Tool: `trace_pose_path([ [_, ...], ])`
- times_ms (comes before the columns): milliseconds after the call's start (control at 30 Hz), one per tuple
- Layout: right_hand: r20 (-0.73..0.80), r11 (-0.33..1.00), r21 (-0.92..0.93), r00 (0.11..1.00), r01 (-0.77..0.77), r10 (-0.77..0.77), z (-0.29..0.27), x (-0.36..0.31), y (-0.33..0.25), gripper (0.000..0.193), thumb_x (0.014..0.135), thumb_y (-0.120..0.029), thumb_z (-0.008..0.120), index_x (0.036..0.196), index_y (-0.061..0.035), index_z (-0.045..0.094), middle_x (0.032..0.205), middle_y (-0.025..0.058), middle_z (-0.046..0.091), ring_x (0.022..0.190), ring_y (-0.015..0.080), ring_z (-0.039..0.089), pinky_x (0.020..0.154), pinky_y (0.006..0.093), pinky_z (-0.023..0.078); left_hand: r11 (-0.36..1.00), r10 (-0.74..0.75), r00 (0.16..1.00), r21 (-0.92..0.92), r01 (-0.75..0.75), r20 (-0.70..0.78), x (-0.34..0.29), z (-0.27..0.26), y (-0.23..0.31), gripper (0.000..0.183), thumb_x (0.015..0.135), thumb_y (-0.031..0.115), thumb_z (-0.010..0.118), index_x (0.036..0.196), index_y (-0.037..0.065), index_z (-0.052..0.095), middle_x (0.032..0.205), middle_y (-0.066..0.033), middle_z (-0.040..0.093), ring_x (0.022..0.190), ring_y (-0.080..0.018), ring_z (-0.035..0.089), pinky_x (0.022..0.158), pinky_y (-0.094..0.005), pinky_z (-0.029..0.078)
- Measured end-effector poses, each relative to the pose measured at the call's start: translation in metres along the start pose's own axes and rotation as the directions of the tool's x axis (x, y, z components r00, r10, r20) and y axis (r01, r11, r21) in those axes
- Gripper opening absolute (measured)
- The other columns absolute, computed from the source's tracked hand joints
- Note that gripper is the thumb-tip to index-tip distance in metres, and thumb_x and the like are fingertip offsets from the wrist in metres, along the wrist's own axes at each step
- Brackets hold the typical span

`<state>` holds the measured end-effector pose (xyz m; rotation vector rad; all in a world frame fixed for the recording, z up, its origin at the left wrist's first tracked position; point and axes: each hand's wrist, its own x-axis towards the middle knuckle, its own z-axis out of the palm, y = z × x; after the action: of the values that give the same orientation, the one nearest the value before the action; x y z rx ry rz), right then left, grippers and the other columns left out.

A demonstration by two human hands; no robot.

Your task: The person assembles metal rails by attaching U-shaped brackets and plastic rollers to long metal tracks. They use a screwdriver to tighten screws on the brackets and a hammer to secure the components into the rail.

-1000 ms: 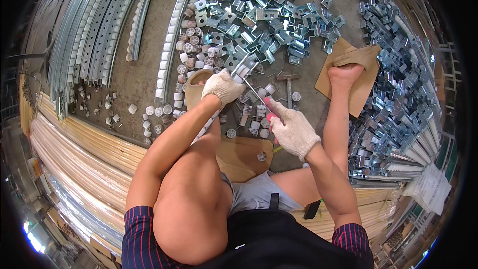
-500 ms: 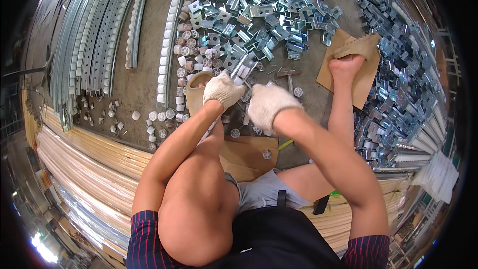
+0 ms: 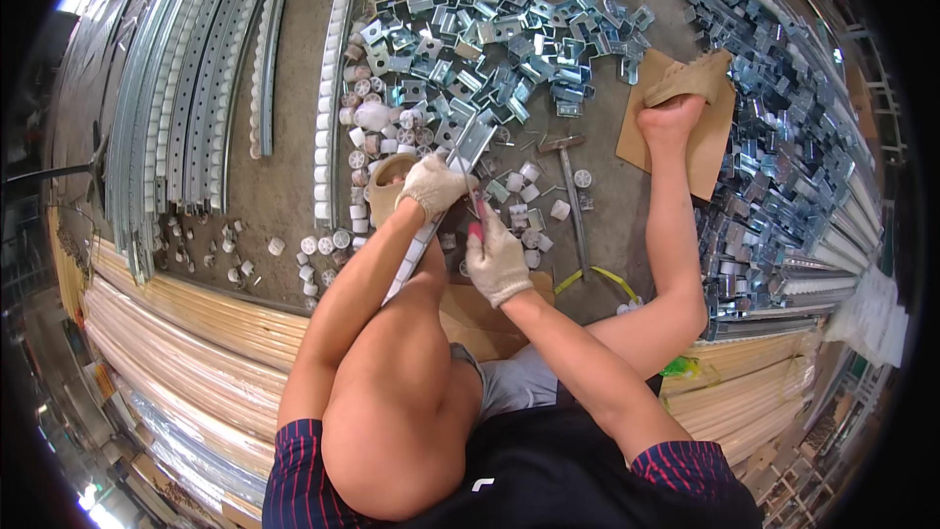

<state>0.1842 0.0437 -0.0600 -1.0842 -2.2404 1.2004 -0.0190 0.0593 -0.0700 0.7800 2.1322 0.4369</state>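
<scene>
My left hand [image 3: 431,186], in a cream knitted glove, is closed round a narrow metal roller rail [image 3: 411,257]. The rail slants across my left shin, white rollers showing along its lower part. A bare silver channel end [image 3: 474,141] sticks out beyond the glove. Just to the right, my gloved right hand [image 3: 498,263] grips a thin metal tool with a red handle [image 3: 477,231]; its shaft points up at the rail beside my left hand. The tool's exact kind is hard to make out. Loose white rollers [image 3: 530,171] lie on the floor near both hands.
A hammer [image 3: 573,198] lies right of my hands. Beyond them spreads a heap of bent metal brackets [image 3: 480,34], with another pile [image 3: 774,167] at the right. Long roller rails [image 3: 196,88] lie at the left. My right foot rests on cardboard [image 3: 636,132].
My right hand has moved down and left, and the red-handled tool now shows in it. The hammer, partly hidden before, is in full view. My left hand stays on the rail.
</scene>
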Motion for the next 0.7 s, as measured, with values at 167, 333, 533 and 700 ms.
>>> trace_pose_path([
  [167, -0.039, 0.973, 0.206, 0.992, -0.108, 0.118, -0.037, -0.009, 0.024, 0.045, 0.1, -0.006, 0.059, 0.145, 0.001, 0.056, 0.128, 0.0272, 0.071, 0.118, 0.0425, 0.071, 0.098, 0.0458, 0.057, 0.998, 0.008, 0.999, -0.058, -0.006, 0.035, -0.017, -0.01, 0.019, 0.08, 0.069, 0.057, 0.086, 0.128, 0.005, 0.073, 0.107, -0.02, 0.079, 0.099, -0.0323, 0.077, 0.089, -0.0424, 0.059],
  [333, -0.061, 0.924, -0.069, 0.926, -0.375, 0.372, -0.067, -0.012, 0.064, 0.043, 0.102, -0.015, 0.062, 0.143, -0.0016, 0.06, 0.125, 0.0255, 0.072, 0.113, 0.0409, 0.073, 0.095, 0.0462, 0.058, 0.999, 0.001, 1.0, -0.035, -0.001, -0.012, -0.026, -0.012, 0.021, 0.073, 0.075, 0.058, 0.082, 0.126, 0.007, 0.073, 0.112, -0.0223, 0.078, 0.106, -0.0359, 0.075, 0.095, -0.0434, 0.057],
  [533, -0.097, 0.908, -0.318, 0.962, -0.271, 0.254, -0.091, -0.022, 0.129, 0.046, 0.096, -0.015, 0.068, 0.141, -0.0084, 0.059, 0.123, 0.0209, 0.073, 0.107, 0.0422, 0.072, 0.093, 0.0505, 0.056, 0.961, 0.123, 0.824, -0.141, -0.238, -0.553, -0.014, -0.049, -0.016, 0.037, 0.101, 0.041, 0.066, 0.119, 0.01, 0.075, 0.119, -0.021, 0.072, 0.11, -0.0362, 0.069, 0.097, -0.0478, 0.054],
  [700, -0.057, 0.9, -0.313, 0.952, -0.304, 0.302, -0.093, -0.02, 0.114, 0.045, 0.094, -0.013, 0.07, 0.138, -0.0092, 0.059, 0.118, 0.019, 0.073, 0.104, 0.0402, 0.072, 0.089, 0.0492, 0.057, 0.979, -0.186, 0.859, -0.02, 0.201, -0.477, 0.034, -0.094, -0.099, 0.049, 0.089, 0.048, 0.077, 0.125, 0.015, 0.073, 0.116, -0.0168, 0.078, 0.111, -0.0346, 0.074, 0.097, -0.0447, 0.057],
])
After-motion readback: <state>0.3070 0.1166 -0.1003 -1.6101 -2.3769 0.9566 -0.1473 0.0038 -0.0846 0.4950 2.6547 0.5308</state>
